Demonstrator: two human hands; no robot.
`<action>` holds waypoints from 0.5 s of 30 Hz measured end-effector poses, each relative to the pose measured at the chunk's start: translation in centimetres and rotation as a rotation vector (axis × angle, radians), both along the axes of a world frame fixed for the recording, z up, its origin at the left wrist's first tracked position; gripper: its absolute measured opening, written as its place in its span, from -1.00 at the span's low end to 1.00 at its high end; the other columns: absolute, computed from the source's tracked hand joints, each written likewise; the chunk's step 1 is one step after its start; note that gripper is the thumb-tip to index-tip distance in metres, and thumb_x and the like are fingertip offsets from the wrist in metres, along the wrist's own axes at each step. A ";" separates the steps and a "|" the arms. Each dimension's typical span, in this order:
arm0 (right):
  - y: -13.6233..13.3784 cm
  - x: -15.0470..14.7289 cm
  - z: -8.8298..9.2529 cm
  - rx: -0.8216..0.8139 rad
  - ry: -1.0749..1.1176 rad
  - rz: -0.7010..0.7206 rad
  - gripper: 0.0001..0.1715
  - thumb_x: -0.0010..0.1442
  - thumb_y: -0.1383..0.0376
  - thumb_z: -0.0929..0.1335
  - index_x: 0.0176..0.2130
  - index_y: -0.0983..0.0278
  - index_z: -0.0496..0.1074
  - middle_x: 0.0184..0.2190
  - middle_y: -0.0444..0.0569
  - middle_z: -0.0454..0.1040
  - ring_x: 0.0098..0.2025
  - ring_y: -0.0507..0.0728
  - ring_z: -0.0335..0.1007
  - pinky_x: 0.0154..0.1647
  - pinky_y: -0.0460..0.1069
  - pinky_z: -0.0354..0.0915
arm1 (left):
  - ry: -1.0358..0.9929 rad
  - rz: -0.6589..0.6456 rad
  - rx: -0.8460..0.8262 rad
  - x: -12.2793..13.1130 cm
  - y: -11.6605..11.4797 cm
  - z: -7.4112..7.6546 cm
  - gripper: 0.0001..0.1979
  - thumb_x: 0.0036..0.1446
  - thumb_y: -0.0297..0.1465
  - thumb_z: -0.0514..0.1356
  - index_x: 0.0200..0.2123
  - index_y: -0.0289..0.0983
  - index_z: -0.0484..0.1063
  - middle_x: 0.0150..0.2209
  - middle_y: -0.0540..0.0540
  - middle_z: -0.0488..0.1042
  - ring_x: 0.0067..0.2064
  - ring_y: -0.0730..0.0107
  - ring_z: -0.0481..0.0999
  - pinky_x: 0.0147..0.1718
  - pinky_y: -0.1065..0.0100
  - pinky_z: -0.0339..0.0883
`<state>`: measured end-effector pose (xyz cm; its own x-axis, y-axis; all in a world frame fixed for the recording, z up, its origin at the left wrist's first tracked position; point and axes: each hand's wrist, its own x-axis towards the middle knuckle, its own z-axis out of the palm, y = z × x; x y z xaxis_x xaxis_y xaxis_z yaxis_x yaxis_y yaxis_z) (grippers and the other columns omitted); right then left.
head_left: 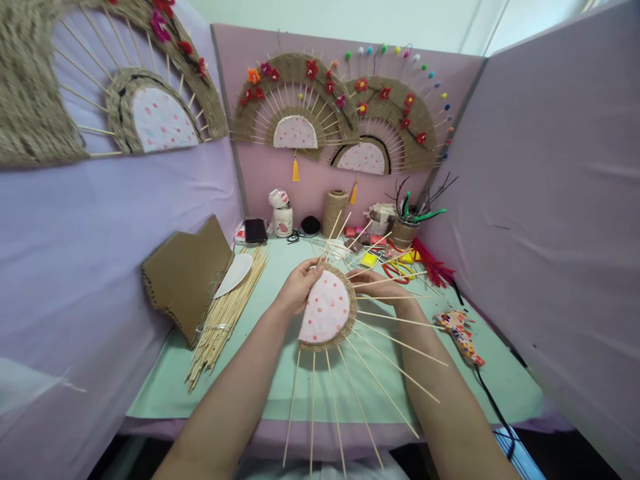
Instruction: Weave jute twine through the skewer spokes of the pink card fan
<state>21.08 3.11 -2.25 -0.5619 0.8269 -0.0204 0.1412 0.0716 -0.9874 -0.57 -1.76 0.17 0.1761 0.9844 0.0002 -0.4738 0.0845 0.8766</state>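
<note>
I hold a half-made fan (326,308) above the table: a pink dotted half-disc edged with jute cord, thin wooden skewers fanning out from its rim. My left hand (299,287) is closed on the disc's left and upper edge. On the right, partly hidden behind the disc and the skewers, my right hand (379,283) has its fingers closed among the skewers, at the rim. The skewers (350,393) spread down toward me and to the right.
A bundle of skewers (227,310) and folded cardboard (186,277) lie at the left. Jute spool (334,212), tool cup (403,232), red pipe cleaners (434,267) and a glue gun (460,337) crowd the back and right. Finished fans (300,107) hang on the lilac partitions.
</note>
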 end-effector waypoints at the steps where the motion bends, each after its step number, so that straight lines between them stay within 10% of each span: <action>1: 0.2 -0.4 -0.1 0.052 0.048 -0.041 -0.64 -0.05 0.22 0.46 -0.19 0.25 0.48 -0.19 -0.02 0.50 -0.16 0.13 0.41 -0.08 0.06 0.27 | 0.004 -0.007 -0.004 0.1 -0.1 0.0 -0.53 -0.16 -0.28 0.37 -0.15 -0.30 0.39 -0.43 -0.02 0.51 -0.47 0.48 0.47 -0.44 0.42 0.35; 9: 0.4 -4.1 -0.8 0.119 0.481 -0.248 -0.42 -0.09 0.18 0.48 -0.04 0.15 0.39 0.03 -0.01 0.41 0.10 0.22 0.29 0.09 0.14 0.22 | 0.022 -0.049 -0.008 0.8 -0.4 -0.3 -0.56 -0.15 -0.29 0.37 -0.17 -0.30 0.41 -0.44 -0.02 0.50 -0.47 0.49 0.47 -0.41 0.42 0.34; 15: 0.1 -5.0 -0.8 -0.014 0.467 -0.345 -0.51 -0.13 0.11 0.48 -0.17 0.19 0.42 -0.49 -0.13 0.46 -0.42 0.07 0.38 -0.34 0.00 0.30 | 0.030 -0.067 -0.033 1.4 -0.6 -0.4 -0.56 -0.16 -0.31 0.37 -0.17 -0.31 0.42 -0.44 -0.04 0.51 -0.45 0.47 0.48 -0.38 0.40 0.34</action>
<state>16.10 3.20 -3.08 -0.2119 0.9654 0.1522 -0.2968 0.0849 -0.9512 0.87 -2.39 -0.25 0.2409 0.9698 -0.0385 -0.4398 0.1444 0.8864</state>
